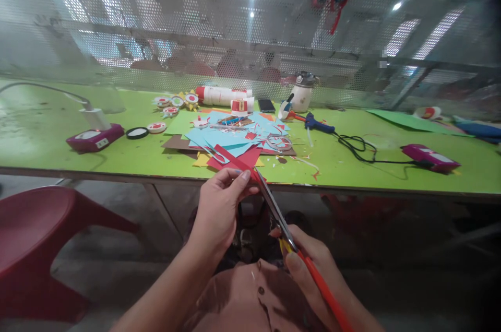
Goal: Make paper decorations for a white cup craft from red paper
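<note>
Left hand [219, 199] pinches red paper [235, 161] while right hand [323, 259] curls around scissors [274, 208]; I judge this the cutting step, next requiring steady paper.

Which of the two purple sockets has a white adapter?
The purple socket at left: a white adapter stands on it; the right-hand socket shows none.

VIEW: head-worn | AIM: forward, downward | CLOSE: left hand [219, 206], right hand [323, 258], lower centre | MID-RANGE: table [50, 110], spanning full width | FAR: mesh screen [219, 19], upper part
</note>
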Available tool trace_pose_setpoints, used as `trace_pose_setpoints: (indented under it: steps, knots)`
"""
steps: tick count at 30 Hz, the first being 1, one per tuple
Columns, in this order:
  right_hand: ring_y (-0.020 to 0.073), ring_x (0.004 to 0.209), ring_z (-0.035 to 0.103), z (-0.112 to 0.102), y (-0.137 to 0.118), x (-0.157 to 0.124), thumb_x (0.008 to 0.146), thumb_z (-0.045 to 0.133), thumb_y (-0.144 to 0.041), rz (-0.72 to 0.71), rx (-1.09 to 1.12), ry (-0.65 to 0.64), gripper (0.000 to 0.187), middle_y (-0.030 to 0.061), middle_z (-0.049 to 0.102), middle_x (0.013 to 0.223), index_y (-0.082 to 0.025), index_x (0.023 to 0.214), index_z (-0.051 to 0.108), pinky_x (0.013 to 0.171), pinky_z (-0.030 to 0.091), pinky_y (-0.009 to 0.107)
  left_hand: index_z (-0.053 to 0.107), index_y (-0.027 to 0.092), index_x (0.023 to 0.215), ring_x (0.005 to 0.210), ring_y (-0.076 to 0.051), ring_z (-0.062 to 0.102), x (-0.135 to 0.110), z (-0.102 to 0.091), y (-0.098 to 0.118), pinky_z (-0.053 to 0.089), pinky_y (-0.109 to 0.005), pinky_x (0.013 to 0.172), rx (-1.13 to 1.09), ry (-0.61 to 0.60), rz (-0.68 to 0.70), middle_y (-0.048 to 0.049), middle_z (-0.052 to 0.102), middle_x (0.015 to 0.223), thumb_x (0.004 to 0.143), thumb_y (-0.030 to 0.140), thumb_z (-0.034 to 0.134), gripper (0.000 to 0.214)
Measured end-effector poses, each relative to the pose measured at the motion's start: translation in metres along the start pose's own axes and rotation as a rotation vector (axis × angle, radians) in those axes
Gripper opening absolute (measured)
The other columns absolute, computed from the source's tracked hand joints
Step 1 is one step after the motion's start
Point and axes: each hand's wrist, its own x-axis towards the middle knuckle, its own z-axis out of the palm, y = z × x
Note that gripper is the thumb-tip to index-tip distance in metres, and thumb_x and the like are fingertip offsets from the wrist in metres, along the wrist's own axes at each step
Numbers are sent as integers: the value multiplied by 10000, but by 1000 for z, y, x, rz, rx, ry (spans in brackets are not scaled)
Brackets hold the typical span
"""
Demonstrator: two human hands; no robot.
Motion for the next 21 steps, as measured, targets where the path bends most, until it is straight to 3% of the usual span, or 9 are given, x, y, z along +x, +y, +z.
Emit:
trace_pose_setpoints:
  steps: [21]
  knots:
    - [96, 538, 296, 0, 4, -2, 836, 430, -630, 52, 100, -34, 517, -40, 359, 605, -148, 920, 598, 490, 234, 244, 607, 118, 669, 651, -103, 593, -4, 1, 1, 538, -226, 636, 5, 11, -27, 2, 607, 668, 640, 220, 759, 185]
